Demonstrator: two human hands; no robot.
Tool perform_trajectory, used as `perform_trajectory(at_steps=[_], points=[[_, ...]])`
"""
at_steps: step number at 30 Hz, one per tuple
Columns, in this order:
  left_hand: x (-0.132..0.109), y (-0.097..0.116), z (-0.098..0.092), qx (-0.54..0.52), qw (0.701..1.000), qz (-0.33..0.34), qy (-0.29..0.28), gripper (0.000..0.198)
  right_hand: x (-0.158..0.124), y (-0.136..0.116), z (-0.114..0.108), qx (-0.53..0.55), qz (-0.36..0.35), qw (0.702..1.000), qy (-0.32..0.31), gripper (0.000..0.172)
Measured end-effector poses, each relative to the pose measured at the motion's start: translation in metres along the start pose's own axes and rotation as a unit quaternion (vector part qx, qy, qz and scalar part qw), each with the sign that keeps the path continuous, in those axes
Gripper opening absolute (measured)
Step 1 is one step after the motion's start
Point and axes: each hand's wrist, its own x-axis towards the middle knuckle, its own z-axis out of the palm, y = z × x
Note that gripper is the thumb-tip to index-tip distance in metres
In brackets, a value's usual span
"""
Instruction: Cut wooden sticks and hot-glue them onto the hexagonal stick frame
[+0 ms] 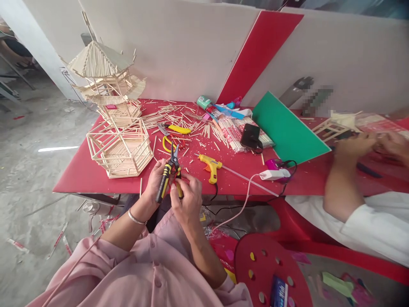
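Observation:
My left hand is closed around one black-and-yellow handle of a pair of pliers. The pliers' dark jaws point up and away from me, above the table's front edge. My right hand has its fingers bent against the other handle, and a little red shows between the handles. Just beyond the jaws lie scissors with yellow handles and a yellow-handled cutter. To the left stands an open hexagonal frame of wooden sticks. A yellow hot glue gun rests right of my hands.
A tiered stick pagoda rises at the back left of the red table. Loose sticks litter the back. Packed sticks, a green board and a white power strip lie rightward. A co-worker's arms reach in; a red stool stands below.

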Motion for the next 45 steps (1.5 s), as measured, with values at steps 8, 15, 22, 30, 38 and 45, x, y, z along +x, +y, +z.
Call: perform_trajectory(at_steps=[8,15,22,30,38,45], points=[[0.002,-0.005,0.0,0.066,0.996,0.056,0.026,0.031,0.006,0.003,0.004,0.016,0.024,0.998,-0.05,0.016],[0.006,-0.018,0.005,0.103,0.992,0.054,0.049,0.041,0.014,0.023,0.008,0.136,0.111,0.982,-0.068,0.023],[0.009,-0.034,0.006,0.094,0.994,-0.002,0.05,0.044,0.031,0.051,0.021,0.26,0.207,0.942,-0.049,0.029],[0.024,-0.013,-0.011,0.307,0.937,0.155,0.054,0.017,0.057,0.054,0.013,0.271,0.162,0.933,-0.173,0.027],[0.027,-0.002,-0.009,0.399,0.891,0.214,-0.037,0.009,0.082,0.055,-0.002,0.167,0.041,0.978,-0.121,0.019],[0.029,0.006,-0.003,0.358,0.919,0.16,-0.042,0.017,0.077,0.048,0.014,0.302,0.166,0.938,-0.029,0.031]])
